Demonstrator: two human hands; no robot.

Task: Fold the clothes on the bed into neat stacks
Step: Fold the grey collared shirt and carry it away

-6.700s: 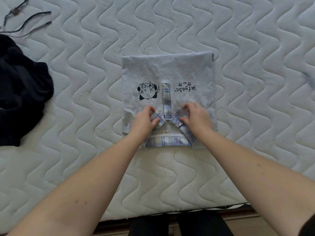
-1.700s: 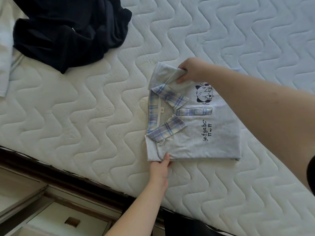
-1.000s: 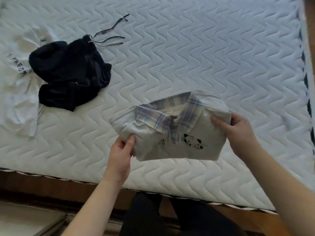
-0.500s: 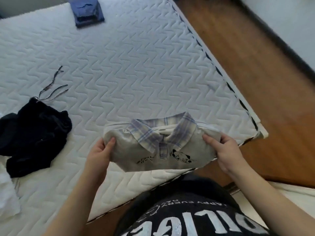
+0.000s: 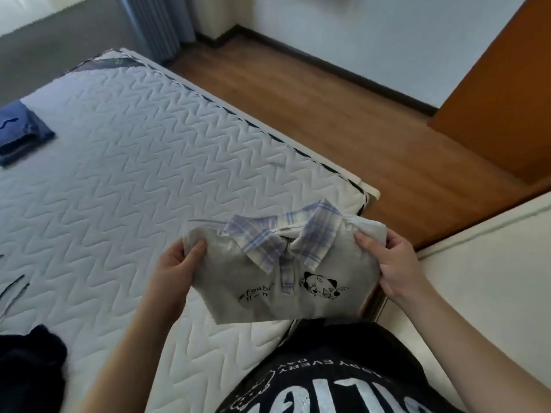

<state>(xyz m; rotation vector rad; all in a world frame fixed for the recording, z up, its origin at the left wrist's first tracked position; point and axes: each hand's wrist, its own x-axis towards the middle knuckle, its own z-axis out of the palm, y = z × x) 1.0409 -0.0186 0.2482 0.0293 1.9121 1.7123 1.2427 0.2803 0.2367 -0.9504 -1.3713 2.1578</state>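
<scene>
A folded grey polo shirt (image 5: 238,281) with a plaid collar and a black cartoon print hangs in the air above the near corner of the bed (image 5: 125,180). My left hand (image 5: 176,263) grips its left edge, thumb on top. My right hand (image 5: 393,263) grips its right edge the same way. A folded blue garment (image 5: 21,132) lies at the far left of the mattress. A crumpled black garment (image 5: 29,365) lies at the near left edge.
Thin black cords (image 5: 12,290) lie on the mattress at the left. Wooden floor (image 5: 343,120) runs past the bed's right side. An orange door (image 5: 507,84) stands at the right, and a white surface (image 5: 492,278) sits below it. Grey curtains (image 5: 158,22) hang at the back.
I lifted the folded polo off the mattress with both hands and turned right with it. The view swung toward the bed's corner and the floor.
</scene>
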